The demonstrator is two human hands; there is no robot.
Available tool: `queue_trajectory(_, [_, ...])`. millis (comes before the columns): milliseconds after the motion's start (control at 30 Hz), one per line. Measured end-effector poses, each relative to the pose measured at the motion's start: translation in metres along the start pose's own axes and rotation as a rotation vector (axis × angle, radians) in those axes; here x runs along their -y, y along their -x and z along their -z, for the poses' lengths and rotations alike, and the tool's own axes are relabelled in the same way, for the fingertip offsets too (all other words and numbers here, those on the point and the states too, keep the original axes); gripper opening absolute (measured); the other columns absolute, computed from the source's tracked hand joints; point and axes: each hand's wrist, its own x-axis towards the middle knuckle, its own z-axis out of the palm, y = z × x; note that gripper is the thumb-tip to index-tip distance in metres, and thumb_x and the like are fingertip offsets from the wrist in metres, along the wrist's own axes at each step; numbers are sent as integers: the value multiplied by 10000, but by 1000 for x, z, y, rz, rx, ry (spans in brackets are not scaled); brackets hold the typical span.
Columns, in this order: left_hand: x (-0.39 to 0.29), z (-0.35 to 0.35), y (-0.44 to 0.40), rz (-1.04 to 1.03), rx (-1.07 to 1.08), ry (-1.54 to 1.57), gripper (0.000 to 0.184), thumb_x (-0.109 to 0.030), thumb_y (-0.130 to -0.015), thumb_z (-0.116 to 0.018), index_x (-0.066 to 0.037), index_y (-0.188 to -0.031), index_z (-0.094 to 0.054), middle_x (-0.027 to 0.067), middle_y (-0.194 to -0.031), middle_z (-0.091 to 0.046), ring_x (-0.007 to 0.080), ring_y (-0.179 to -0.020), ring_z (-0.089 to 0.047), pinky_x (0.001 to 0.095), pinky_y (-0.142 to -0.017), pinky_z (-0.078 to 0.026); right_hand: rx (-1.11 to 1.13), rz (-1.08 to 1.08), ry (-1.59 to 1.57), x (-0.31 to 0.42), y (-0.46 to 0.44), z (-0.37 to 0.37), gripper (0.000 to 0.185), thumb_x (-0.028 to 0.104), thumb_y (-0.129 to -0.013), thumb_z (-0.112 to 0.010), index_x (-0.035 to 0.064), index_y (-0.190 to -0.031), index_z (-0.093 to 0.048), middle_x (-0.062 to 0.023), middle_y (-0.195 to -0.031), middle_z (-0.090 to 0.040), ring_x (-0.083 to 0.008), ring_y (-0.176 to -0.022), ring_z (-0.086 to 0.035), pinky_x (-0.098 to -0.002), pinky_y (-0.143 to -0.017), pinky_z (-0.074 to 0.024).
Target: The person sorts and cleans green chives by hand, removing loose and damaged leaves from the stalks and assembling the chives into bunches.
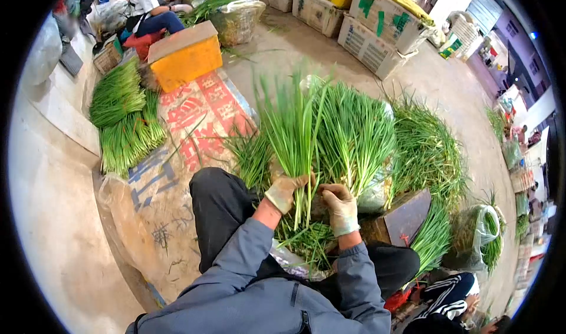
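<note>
Upright in my left hand [286, 191], which wears a pale glove, is a bunch of long green stalks [292, 139], with its white ends hanging below the fist. Close to its right side is my gloved right hand [340, 207], fingers curled inward; whatever it may pinch is too small to make out. A larger heap of the same greens [356, 134] lies just beyond my hands. Loose leaves and trimmings [309, 240] lie below them, between my knees.
An orange crate [186, 54] stands ahead left, near tied bundles [127, 122] by the wall. White crates [377, 39] are stacked ahead. More greens [427, 151], a dark board [407, 216] and a filled bag [476, 237] are at right. People sit upper left and lower right.
</note>
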Motion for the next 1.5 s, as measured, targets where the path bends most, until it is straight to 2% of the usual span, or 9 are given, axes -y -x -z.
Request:
queue_trajectory(267, [8, -11, -1, -1, 73, -3, 337, -144, -899, -712, -28, -1197, -605, 127, -1072, -716, 220, -907, -703, 335, -736, -594, 42, -301, 272, -8, -4, 1, 337, 341, -941, -649, 32, -1075, -664, -9, -818, -630, -79, -666, -533, -232, -569, -418])
queue_trajectory(467, [-15, 11, -12, -113, -100, 184, 222, -134, -920, -672, -9, -1092, -610, 152, -1012, -700, 282, -895, -696, 462, -812, -605, 14, -163, -188, -14, 22, 6, 133, 146, -974, -598, 25, -1011, -636, -43, -808, -673, -130, -719, -625, -282, -644, -501])
queue_trajectory(600, [-31, 24, -13, -208, -84, 311, 330, -103, -859, -754, -37, -1148, -609, 100, -965, -681, 230, -780, -692, 389, -659, -610, 857, -215, 1349, -40, 48, 53, 273, 258, -892, -657, 65, -1080, -699, -127, -957, -718, -303, -881, -691, -369, -791, -552])
queue_trajectory(667, [-28, 22, -17, -217, -95, 300, 337, -129, -868, -752, -38, -1158, -605, 87, -949, -667, 209, -745, -660, 373, -629, -577, 596, -151, 1576, -30, 35, 68, 391, 360, -827, -668, 22, -1020, -701, -182, -969, -718, -374, -903, -690, -437, -836, -547])
queue_trajectory(733, [-23, 18, -14, -237, -135, 279, 355, -179, -887, -748, -41, -1177, -597, 62, -915, -638, 167, -675, -597, 342, -569, -511, -36, 90, 1175, 2, 12, 59, 363, 382, -911, -615, 37, -990, -699, -208, -954, -701, -385, -905, -675, -454, -808, -548])
queue_trajectory(833, [-21, 16, -17, -194, -51, 298, 395, -246, -897, -746, -55, -1205, -589, 23, -832, -609, 126, -604, -512, 305, -524, -403, -335, 110, 1308, 34, -35, 52, 450, 446, -913, -610, 24, -1064, -638, -241, -957, -687, -409, -920, -665, -476, -847, -523])
queue_trajectory(900, [-8, 41, -36, -123, 120, 299, 386, -250, -886, -764, -76, -1191, -606, -7, -704, -559, 105, -517, -423, 302, -510, -349, -304, -57, 1281, 17, -64, 71, 421, 418, -889, -648, 19, -1020, -673, -225, -940, -702, -381, -890, -674, -449, -811, -528])
queue_trajectory(1067, [-5, -6, -16, 38, -280, -102, 281, -111, -797, -821, -49, -991, -628, 73, -729, -645, 159, -469, -541, 291, -418, -426, -297, 31, 738, -10, -36, 61, 319, 237, -841, -764, -40, -976, -682, -66, -802, -703, -101, -651, -613, -265, -596, -487])
queue_trajectory(1500, [22, -27, -9, 64, -233, -384, 326, -35, -770, -776, -45, -1062, -630, 66, -781, -678, 174, -541, -597, 304, -451, -495, -112, -192, 301, -24, 7, 9, 279, 283, -952, -636, 8, -993, -660, -14, -787, -620, -80, -662, -548, -272, -591, -447])
